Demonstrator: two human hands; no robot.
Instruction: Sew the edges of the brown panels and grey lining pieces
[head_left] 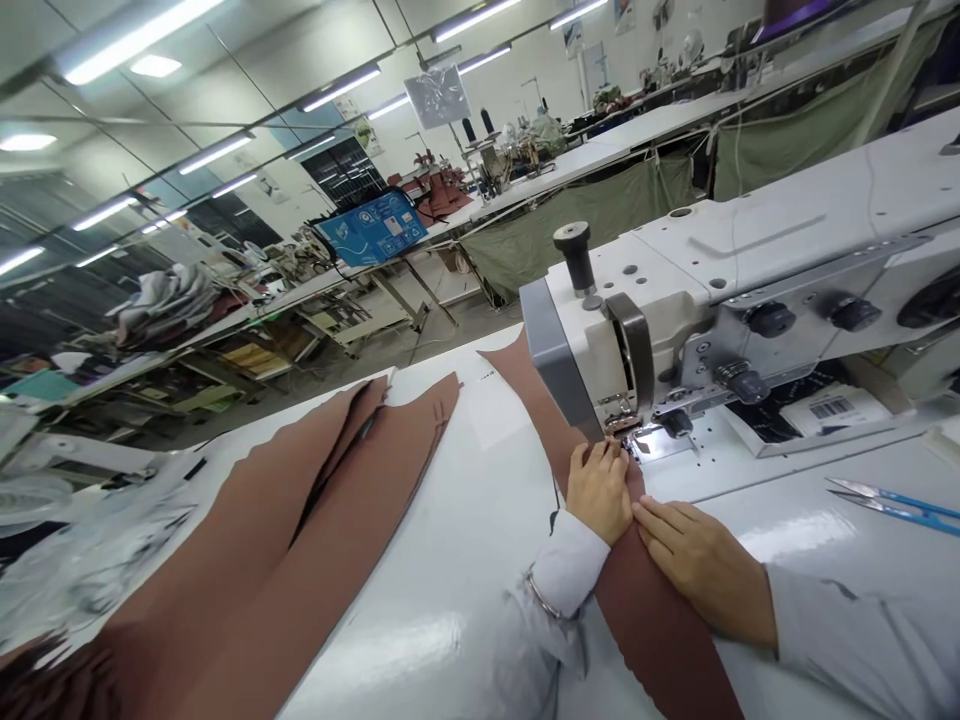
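Observation:
A long brown fabric piece (664,620) runs under the head of a white sewing machine (660,270). Close to the needle and presser foot (630,435), my left hand (600,490) grips the fabric with bent fingers; the fingertips are partly hidden by the machine. My right hand (701,560) rests lower down on the fabric's right edge, fingers stretched out and close together. The machine's lamp lights the plate beside the foot.
More brown fabric pieces (360,480) lie overlapping on the left of the white table (420,620). Blue-handled thread snips (896,503) lie at the right. A box with a barcode label (832,408) sits under the machine arm. Other workstations stand behind.

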